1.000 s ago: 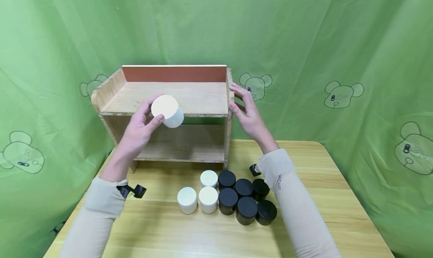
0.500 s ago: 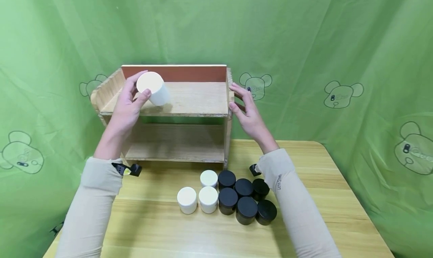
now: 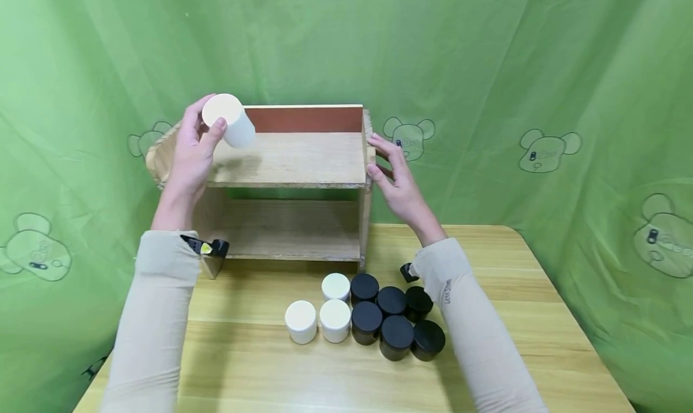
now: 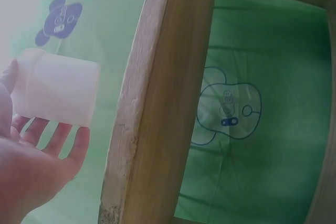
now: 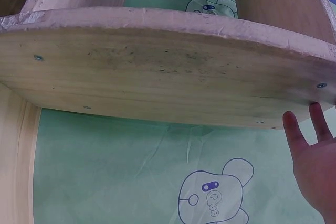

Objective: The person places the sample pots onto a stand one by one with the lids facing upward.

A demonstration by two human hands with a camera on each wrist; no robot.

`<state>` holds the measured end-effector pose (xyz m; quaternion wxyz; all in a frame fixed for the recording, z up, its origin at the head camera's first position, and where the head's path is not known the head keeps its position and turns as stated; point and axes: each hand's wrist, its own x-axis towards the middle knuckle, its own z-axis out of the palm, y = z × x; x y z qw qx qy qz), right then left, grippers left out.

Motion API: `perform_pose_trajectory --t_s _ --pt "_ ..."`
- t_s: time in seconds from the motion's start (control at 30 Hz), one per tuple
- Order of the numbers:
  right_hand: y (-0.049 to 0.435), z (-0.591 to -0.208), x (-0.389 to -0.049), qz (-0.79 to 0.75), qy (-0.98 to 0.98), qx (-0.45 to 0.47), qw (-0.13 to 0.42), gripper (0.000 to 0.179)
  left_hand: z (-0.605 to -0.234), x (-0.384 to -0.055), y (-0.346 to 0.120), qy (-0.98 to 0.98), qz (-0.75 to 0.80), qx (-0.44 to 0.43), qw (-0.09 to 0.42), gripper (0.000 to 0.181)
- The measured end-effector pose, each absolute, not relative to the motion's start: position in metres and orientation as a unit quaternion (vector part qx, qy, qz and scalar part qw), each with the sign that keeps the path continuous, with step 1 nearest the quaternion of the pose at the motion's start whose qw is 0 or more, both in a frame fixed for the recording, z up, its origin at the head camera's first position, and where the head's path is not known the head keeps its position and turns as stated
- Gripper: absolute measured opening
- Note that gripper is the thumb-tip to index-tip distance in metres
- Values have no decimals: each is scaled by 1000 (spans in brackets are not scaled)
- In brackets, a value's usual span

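A white lidded jar [image 3: 238,127] is in the grip of my left hand [image 3: 190,151], thumb at its lid edge, held tilted over the left part of the upper board of a small wooden shelf [image 3: 314,160]. In the left wrist view the fingers curl under that jar [image 4: 60,90], beside the shelf's board edge. My right hand [image 3: 399,187] rests with its fingertips against the shelf's right side panel. The right wrist view shows fairly straight fingers [image 5: 295,132] at the panel's outer face [image 5: 173,72].
Three white jars, one of them a front white jar [image 3: 335,321], stand on the wooden table [image 3: 509,317] before the shelf. Several black jars [image 3: 397,335] are grouped to their right. A green curtain [image 3: 487,70] hangs behind and at both sides.
My left hand has carried the white jar up, back and to the left, from the shelf's front edge to above its upper board. The right hand has stayed in place.
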<state>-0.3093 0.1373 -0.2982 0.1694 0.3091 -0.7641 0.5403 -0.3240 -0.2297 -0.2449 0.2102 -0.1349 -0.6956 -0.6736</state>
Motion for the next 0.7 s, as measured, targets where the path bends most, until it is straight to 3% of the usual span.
perform_pose_trajectory --t_s 0.7 --pt "137 -301 -309 540 -758 319 179 50 -235 -374 -234 -680 -692 -45 241 52"
